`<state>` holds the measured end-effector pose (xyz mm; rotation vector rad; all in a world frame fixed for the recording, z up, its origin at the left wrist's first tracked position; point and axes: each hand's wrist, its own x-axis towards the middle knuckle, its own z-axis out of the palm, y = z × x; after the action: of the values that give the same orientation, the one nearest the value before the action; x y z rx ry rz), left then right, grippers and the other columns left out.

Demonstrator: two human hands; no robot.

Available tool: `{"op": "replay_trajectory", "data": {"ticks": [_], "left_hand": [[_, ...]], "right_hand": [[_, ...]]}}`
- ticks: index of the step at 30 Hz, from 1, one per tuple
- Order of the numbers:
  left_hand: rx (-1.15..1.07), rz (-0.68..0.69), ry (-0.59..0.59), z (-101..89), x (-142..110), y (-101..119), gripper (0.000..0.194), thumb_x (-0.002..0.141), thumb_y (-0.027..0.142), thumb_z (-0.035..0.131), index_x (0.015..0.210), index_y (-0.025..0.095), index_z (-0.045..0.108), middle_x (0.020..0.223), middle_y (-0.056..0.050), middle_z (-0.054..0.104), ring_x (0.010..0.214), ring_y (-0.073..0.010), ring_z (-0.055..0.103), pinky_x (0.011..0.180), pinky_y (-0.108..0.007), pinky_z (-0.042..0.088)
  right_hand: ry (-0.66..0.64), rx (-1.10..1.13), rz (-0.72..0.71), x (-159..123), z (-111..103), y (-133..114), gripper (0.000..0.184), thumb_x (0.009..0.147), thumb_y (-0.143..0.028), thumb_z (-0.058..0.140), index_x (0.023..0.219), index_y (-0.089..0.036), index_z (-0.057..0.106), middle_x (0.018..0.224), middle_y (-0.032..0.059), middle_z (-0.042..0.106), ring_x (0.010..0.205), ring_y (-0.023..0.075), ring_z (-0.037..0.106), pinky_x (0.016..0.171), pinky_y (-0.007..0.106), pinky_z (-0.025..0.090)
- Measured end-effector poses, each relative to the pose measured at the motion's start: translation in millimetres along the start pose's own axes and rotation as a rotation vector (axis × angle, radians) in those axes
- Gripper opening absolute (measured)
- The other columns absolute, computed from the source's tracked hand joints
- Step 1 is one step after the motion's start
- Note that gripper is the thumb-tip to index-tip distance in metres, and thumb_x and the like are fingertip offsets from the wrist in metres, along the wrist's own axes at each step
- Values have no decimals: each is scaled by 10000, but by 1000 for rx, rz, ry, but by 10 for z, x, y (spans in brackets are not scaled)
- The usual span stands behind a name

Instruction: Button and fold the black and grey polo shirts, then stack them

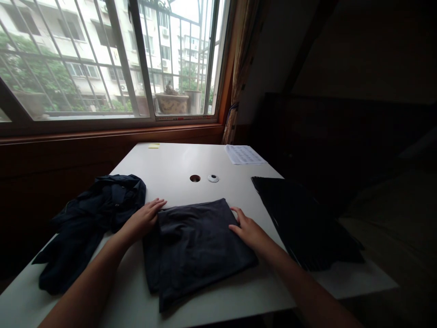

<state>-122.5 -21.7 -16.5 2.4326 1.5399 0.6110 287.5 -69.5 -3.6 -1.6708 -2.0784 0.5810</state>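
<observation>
A dark grey-blue garment (201,250), folded into a rough rectangle with a few wrinkles, lies flat on the white table (177,164) in front of me. Its kind I cannot make out. My left hand (148,215) rests at its upper left corner, fingers stretched out and close together. At the right edge, my right hand (247,230) touches the cloth with its thumb, while the index finger is apart from the thumb and curves beside the edge. Left of my left arm lies a crumpled heap of dark navy clothing (119,200).
On the right lies a flat stack of dark folded cloth (303,223). Farther back are a round table hole (195,178), its loose white cover ring (213,178), printed sheets (246,155) and a yellow note (154,146). A barred window (102,59) stands behind the table.
</observation>
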Motion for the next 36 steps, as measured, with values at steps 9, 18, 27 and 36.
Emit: {"op": "replay_trajectory", "data": {"ticks": [9,18,27,36], "left_hand": [[-101,-13,171,-106,63,93,488,1022,505,327,1183,217,687,1249,-71,690,1200,-244,610,1080,-402,455],[-102,92,178,-56,103,338,417,1025,480,393,1040,238,733,1032,-62,718,999,-236,624,916,-381,492],[-97,108,34,101,249,733,371,1006,480,445,1102,250,720,1030,-52,726,979,-244,594,888,-383,473],[-191,-49,-171,174,571,878,360,885,515,569,890,203,746,856,-56,740,825,-243,639,741,-331,448]], "right_hand": [[286,-410,23,387,-538,374,463,915,-185,553,1371,-202,472,1151,149,638,1061,322,600,925,438,466],[82,-184,-491,-231,-251,-72,102,937,-260,595,1036,-235,592,1067,79,620,1048,251,568,965,411,471],[-100,-57,-715,-685,-6,-77,114,922,-307,664,960,-202,685,947,51,663,884,182,607,933,382,454],[-28,-244,-808,-719,-11,-206,42,854,-198,664,822,-201,637,831,17,633,768,163,543,732,314,419]]}}
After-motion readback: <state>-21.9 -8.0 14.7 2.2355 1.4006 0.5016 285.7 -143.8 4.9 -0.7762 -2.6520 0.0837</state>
